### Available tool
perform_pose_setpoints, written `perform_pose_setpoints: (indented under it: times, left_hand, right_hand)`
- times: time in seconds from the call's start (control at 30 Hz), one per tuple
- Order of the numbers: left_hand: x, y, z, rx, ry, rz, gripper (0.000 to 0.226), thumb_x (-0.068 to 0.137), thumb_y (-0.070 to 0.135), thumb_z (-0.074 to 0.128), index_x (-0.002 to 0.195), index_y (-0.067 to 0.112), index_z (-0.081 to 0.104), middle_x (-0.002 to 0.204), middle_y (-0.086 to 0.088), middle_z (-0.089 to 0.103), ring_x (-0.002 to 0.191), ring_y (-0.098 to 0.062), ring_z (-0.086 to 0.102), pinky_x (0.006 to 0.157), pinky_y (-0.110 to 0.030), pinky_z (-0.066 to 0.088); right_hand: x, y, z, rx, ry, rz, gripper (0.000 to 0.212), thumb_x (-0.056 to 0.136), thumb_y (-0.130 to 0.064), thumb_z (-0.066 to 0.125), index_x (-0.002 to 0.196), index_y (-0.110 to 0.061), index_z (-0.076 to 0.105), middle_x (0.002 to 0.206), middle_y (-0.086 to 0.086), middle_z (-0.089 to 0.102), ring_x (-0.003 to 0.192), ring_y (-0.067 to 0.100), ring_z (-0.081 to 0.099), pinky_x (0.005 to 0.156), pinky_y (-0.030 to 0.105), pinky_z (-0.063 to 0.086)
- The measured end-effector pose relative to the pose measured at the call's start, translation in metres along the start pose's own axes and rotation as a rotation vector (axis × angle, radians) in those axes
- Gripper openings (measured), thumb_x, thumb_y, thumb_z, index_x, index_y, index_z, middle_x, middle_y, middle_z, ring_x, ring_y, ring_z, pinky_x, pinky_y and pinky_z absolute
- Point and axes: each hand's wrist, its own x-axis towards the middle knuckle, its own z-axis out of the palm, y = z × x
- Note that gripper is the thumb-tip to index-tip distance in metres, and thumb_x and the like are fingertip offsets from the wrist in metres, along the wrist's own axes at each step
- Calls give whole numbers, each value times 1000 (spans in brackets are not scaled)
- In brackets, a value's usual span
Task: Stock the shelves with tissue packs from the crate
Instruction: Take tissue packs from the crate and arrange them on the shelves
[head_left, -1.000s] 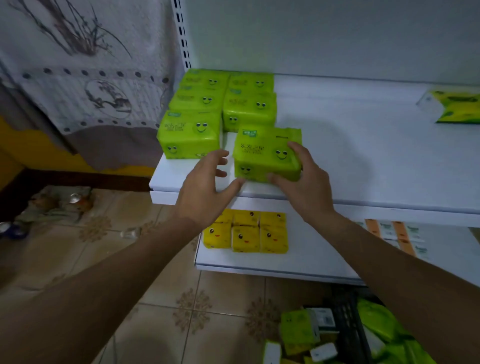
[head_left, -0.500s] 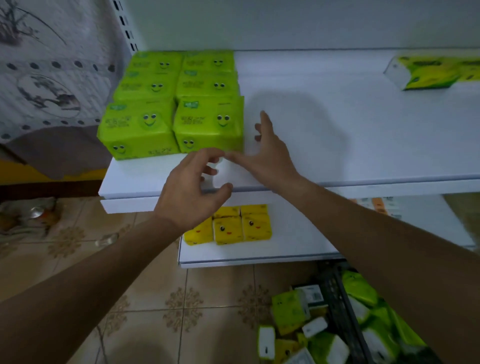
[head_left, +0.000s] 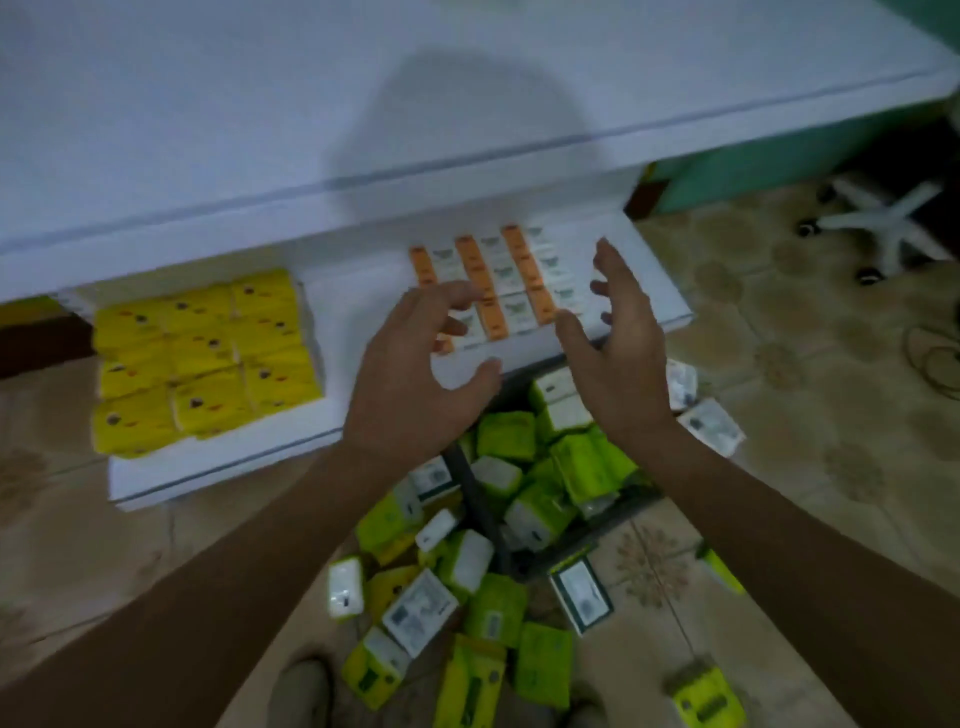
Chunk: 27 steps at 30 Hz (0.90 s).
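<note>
At frame centre, left hand (head_left: 415, 374) and right hand (head_left: 618, 353) hover over crate (head_left: 479, 499) — grip wide on both, holding nothing. Tissue packs (head_left: 506, 436) heaped in crate and spilled on floor (head_left: 779, 364), lower centre. Risk: jumbled heap — hasty grab may slip or knock more out.

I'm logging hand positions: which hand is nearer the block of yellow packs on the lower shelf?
Left. The left hand hovers to the right of the yellow packs; the right hand is farther right still, on the far side of the left hand.
</note>
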Motion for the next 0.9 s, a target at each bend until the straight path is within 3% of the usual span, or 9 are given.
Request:
perform_pose_setpoints:
  times: [0.13, 0.27, 0.4, 0.47, 0.53, 0.63, 0.7, 0.8, 0.9]
  left_hand:
    - [-20, -7, 101, -31, -186, -99, 44, 80, 24, 69, 121, 16, 53, 114, 2, 53, 95, -8, 54, 78, -9, 41]
    - [-46, -53, 178, 5, -332, -207, 46, 82, 18, 69, 124, 15, 51, 121, -5, 52, 97, -13, 54, 86, -30, 47]
    - [-68, -111, 237, 49, -516, -236, 50, 80, 21, 70, 126, 20, 48, 121, -2, 46, 98, -11, 51, 83, -29, 46]
    - [-74, -140, 259, 60, -556, -255, 50, 80, 23, 70, 125, 20, 49, 122, -1, 46, 99, -9, 50, 82, -26, 44]
    - [-76, -166, 279, 57, -580, -273, 48, 80, 25, 70, 122, 20, 49, 121, -1, 47, 100, -7, 48, 83, -23, 41]
    - [-73, -194, 306, 70, -607, -244, 49, 78, 27, 72, 121, 16, 51, 118, -1, 51, 101, -8, 48, 82, -16, 36]
    - [-68, -206, 320, 103, -637, -174, 54, 76, 31, 74, 122, 13, 51, 116, -4, 52, 104, -12, 50, 80, -13, 33]
    - [-57, -219, 342, 133, -639, -152, 59, 76, 36, 73, 125, 12, 49, 122, -7, 52, 112, -18, 49, 84, -16, 32]
    - [-47, -220, 368, 105, -688, -255, 65, 80, 31, 70, 135, 13, 40, 135, -7, 45, 123, -18, 43, 94, -21, 32]
  right_hand:
    - [-27, 98, -40, 12, -9, 237, 61, 94, -16, 53, 147, -11, 25, 150, 5, 33, 137, 20, 34, 110, 38, 34]
    - [-62, 183, -32, 8, -22, 495, 61, 94, -18, 53, 147, -12, 24, 147, 7, 37, 131, 23, 40, 104, 36, 38]
    - [-90, 250, -1, 17, -77, 646, 60, 96, -16, 49, 148, -15, 19, 142, 11, 42, 111, 25, 54, 75, 25, 43]
    - [-100, 277, 22, 72, -71, 764, 61, 96, -15, 49, 148, -15, 19, 132, 20, 49, 99, 34, 57, 64, 37, 42]
    - [-105, 300, 44, 96, -45, 841, 64, 95, -16, 51, 149, -15, 17, 132, 19, 49, 101, 32, 56, 67, 36, 43]
    - [-107, 336, 71, 27, -82, 846, 73, 90, -12, 58, 148, -11, 14, 140, 12, 42, 110, 27, 52, 67, 19, 36]
    - [-101, 353, 87, 24, -81, 889, 74, 84, -13, 65, 144, -8, 22, 136, 15, 43, 112, 30, 51, 74, 23, 40]
    - [-90, 373, 103, 74, -23, 1009, 85, 71, -35, 74, 138, -4, 31, 140, 16, 38, 123, 35, 45, 94, 36, 43]
    - [-85, 383, 107, 149, -29, 1164, 78, 83, -30, 69, 141, -2, 23, 143, 17, 35, 128, 33, 40, 93, 33, 39]
